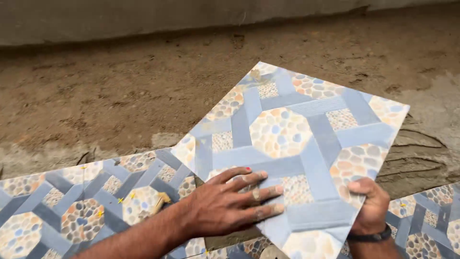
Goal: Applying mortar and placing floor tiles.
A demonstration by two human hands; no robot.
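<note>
Patterned tile [292, 144], centre frame, lying tilted over mortar bed [143, 96]: left hand [230, 204] pressing flat, fingers spread; right hand [369, 206] gripping its lower-right edge. Probably stiff, heavy, brittle; best held by edges.

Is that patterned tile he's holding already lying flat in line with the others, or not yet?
Not yet. The tile sits turned cornerwise, overlapping the laid tiles, with the left hand pressed flat on it and the right hand gripping its edge.

Both hands [230, 204] bare, no sleeves; black band on R wrist [370, 237]; fingertips dusty w/ mortar.
</note>
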